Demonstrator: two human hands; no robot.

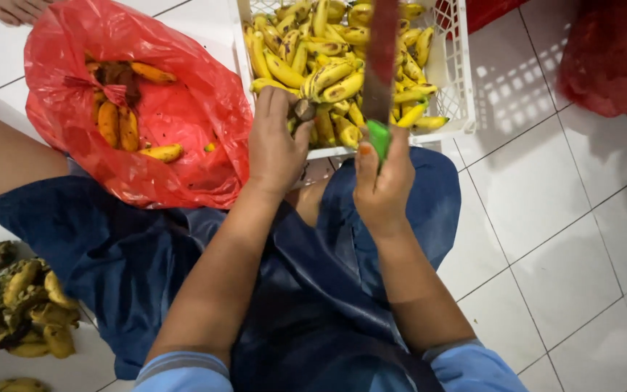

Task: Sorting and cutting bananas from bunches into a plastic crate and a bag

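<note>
My left hand (276, 141) is clamped on a bunch of small bananas (328, 80) at the near edge of the white crate (459, 72). Fingers are curled over the stem end and the thumb sits next to the brown stalk stub (304, 109). Firm grasp, not spread.

My right hand (382, 185) is fisted around the green handle (379, 138) of a knife (382, 58). The blade points away from me, up over the crate. It's long, flat and rust-brown, slightly blurred. The blade lies just right of the bunch I'm holding; can't tell if the edge touches the stalk.

The crate is full of loose yellow bananas, some with dark spots. It sits on the white tiled floor (560, 239), with its near rim right above my knees.

Left of the crate: an open red plastic bag (183, 109) with a few darker, riper bananas (121, 123) inside, resting against my lap.

Far left on the floor: a heap of greenish-brown banana stalks and scraps (19, 305), well apart from both hands.

A dark blue apron (313, 290) covers my lap. There's another red bag (611, 58) top right, beyond the crate. Someone's bare foot (12, 9) is at the top left edge.
</note>
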